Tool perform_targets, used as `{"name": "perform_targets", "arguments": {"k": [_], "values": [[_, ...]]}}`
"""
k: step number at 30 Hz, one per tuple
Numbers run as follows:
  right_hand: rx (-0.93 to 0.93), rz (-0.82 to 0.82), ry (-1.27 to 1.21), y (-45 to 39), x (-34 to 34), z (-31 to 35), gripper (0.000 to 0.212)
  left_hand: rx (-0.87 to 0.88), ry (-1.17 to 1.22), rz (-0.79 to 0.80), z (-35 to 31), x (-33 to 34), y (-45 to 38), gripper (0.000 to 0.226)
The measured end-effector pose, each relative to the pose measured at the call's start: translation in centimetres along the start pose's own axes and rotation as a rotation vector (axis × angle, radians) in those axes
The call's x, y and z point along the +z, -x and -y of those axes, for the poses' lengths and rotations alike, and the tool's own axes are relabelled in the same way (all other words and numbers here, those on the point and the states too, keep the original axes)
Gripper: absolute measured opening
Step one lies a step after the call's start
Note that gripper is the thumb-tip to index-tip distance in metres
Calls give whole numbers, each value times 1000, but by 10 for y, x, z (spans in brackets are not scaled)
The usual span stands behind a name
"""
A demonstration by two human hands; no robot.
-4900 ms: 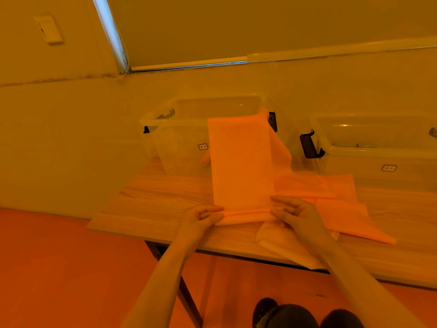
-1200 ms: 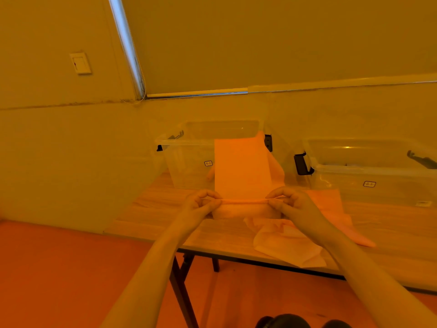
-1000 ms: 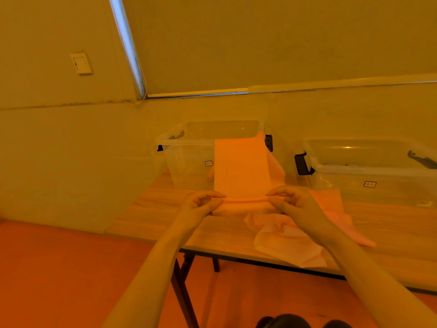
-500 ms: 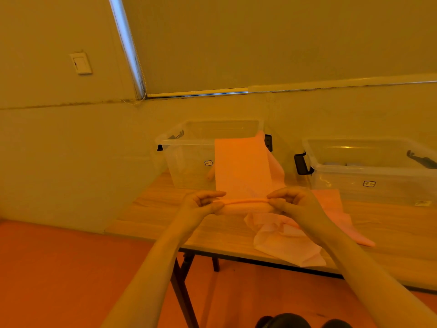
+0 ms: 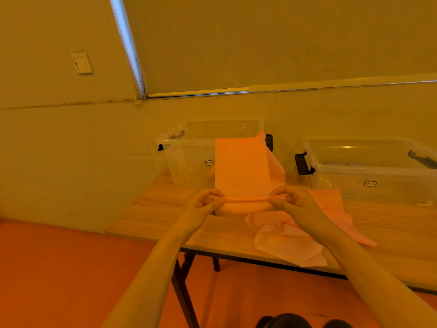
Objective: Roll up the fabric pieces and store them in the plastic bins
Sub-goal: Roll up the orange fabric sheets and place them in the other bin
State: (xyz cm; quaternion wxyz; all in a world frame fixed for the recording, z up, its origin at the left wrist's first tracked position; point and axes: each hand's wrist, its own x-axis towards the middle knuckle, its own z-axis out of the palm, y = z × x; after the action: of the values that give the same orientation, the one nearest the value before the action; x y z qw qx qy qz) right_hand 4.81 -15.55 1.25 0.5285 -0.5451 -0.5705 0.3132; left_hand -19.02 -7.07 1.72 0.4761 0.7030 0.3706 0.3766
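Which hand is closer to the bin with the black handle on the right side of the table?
Right. The right hand grips the fabric roll's end nearest that bin; the left hand grips the far end.

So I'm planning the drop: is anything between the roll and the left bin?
Only its own unrolled strip, draped over the left bin's front rim. Both hands hold the roll just before it.

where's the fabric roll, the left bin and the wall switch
fabric roll [image 5: 243, 206], head view, middle of the rolled part between the hands
left bin [image 5: 189, 162], head view, its clear front wall
wall switch [image 5: 81, 63], head view, centre of the plate
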Motion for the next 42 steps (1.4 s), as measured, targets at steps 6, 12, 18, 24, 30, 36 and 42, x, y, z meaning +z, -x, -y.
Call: {"name": "perform_targets", "arguments": {"k": [6, 12, 18, 24, 30, 36, 42], "values": [[27, -18, -157, 0, 0, -1, 16, 10, 88, -31, -3, -1, 5, 16], [98, -28, -310, 1, 1, 1, 22, -11, 191, -16, 1, -2, 6, 20], [121, -19, -328, 2, 3, 3, 15, -12, 151, -26, 0, -1, 5, 17], [103, -23, -339, 4, 1, 3, 23, -6, 116, -26, 2, -3, 5, 19], [99, -16, -223, 3, 1, 0, 23, 7, 14, -9, 5, -2, 2, 11], [99, 8, -211, 3, 2, -1, 14, 13, 45, 39, 9, 2, 1, 10], [59, 9, -131, 5, 0, -1, 17, 0, 56, 33, 8, 2, 2, 8]]}}
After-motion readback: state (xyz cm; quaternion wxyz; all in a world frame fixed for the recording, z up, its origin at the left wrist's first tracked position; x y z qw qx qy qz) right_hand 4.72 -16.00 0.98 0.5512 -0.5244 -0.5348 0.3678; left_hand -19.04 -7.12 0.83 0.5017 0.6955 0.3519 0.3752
